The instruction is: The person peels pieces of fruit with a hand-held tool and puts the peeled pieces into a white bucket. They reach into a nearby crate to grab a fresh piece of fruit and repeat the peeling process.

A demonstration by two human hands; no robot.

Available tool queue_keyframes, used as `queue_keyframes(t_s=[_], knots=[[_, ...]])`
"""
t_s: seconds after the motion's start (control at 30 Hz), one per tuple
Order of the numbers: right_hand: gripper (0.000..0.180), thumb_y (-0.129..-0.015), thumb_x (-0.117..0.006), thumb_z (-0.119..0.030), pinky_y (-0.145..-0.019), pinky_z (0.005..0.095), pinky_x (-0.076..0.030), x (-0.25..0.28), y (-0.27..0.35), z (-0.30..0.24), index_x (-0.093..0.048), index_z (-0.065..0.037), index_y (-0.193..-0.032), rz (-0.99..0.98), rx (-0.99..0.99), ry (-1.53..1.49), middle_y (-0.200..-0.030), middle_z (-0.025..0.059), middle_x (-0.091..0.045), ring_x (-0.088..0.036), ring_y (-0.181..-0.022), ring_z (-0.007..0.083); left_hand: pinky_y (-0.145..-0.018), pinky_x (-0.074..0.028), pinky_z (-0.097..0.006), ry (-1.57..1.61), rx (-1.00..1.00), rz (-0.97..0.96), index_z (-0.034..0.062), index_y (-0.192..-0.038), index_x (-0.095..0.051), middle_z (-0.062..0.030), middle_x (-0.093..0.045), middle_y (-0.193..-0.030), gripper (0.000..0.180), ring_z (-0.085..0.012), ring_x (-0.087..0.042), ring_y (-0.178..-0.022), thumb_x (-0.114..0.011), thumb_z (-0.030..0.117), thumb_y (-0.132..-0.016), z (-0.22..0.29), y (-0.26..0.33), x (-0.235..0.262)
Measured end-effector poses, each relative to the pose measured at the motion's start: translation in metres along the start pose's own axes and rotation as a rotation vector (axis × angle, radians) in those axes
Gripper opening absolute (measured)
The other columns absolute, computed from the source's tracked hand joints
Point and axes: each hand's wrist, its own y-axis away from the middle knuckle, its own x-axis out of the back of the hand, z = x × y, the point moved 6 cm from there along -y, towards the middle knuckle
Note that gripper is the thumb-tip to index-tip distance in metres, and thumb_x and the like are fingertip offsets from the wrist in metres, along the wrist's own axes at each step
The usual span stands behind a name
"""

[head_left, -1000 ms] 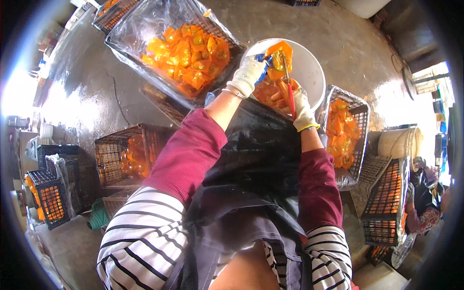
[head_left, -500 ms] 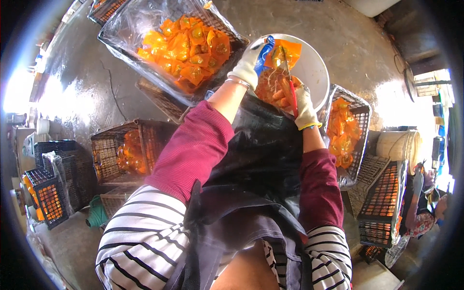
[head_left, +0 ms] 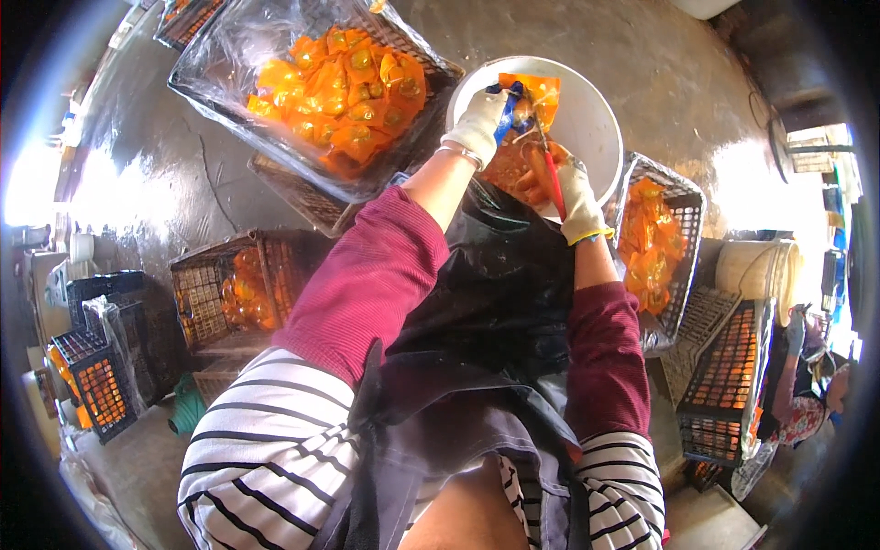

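My left hand, in a white glove with blue fingers, is closed on an orange plastic packet over a white bucket. In my right hand, also gloved, is a red-handled tool with a thin dark blade pointing up at the packet. Whether it is a knife or scissors, I cannot tell. The blade's tip lies close to my left fingers, against the packet's lower edge. Below both hands, wet reddish-orange contents show in the bucket.
Left of the bucket stands a plastic-lined crate heaped with orange packets. A smaller crate of packets is on the right. Further crates stand at left, a stack at right. Another person is at the far right.
My left fingers have bent downward and come nearer the blade. The packet has shifted slightly with them. My right hand has hardly moved.
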Motion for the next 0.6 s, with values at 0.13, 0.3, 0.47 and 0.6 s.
queue_keyframes(t_s=[0.13,0.3,0.47,0.6], knots=[[0.031,-0.092,-0.059,-0.027,-0.046,0.026,-0.045,0.032,-0.019,0.029,-0.059,-0.002,-0.11,0.179,0.323,0.083,-0.069,0.0057,-0.065,-0.058,-0.05,0.014,-0.081,-0.05,-0.032,-0.707,-0.383,-0.111,0.0005,-0.107,-0.063,-0.0148,-0.067,-0.093,0.035,-0.0246,-0.065,-0.088,-0.055,0.031,-0.092,0.06,0.036,-0.018],[0.029,-0.091,-0.061,-0.026,-0.046,0.026,-0.044,0.019,0.019,-0.02,-0.061,-0.002,-0.107,0.178,0.12,-0.106,-0.068,0.0041,-0.063,-0.057,-0.05,0.0124,-0.081,-0.051,-0.026,0.436,0.171,-0.526,-0.0015,-0.112,-0.058,-0.0096,-0.064,-0.096,0.03,-0.0173,-0.063,-0.093,-0.056,0.021,-0.093,0.062,0.066,-0.017],[0.033,-0.093,-0.058,-0.029,-0.047,0.0257,-0.046,0.023,0.022,-0.02,-0.058,-0.004,-0.115,0.196,0.194,0.205,-0.069,0.0037,-0.064,-0.057,-0.051,0.0106,-0.09,-0.052,-0.031,0.797,0.277,-0.412,-0.0011,-0.118,-0.054,-0.0124,-0.061,-0.11,0.03,-0.0237,-0.063,-0.098,-0.054,0.018,-0.094,0.082,0.09,-0.02],[0.032,-0.093,-0.057,-0.025,-0.049,0.0248,-0.046,0.026,0.0,0.001,-0.057,-0.004,-0.118,0.282,0.305,0.432,-0.073,0.0047,-0.065,-0.058,-0.054,0.0106,-0.089,-0.053,-0.033,0.749,0.211,-0.346,-0.0005,-0.117,-0.054,-0.0126,-0.061,-0.112,0.028,-0.0239,-0.062,-0.098,-0.052,0.016,-0.095,0.079,0.085,-0.015]])
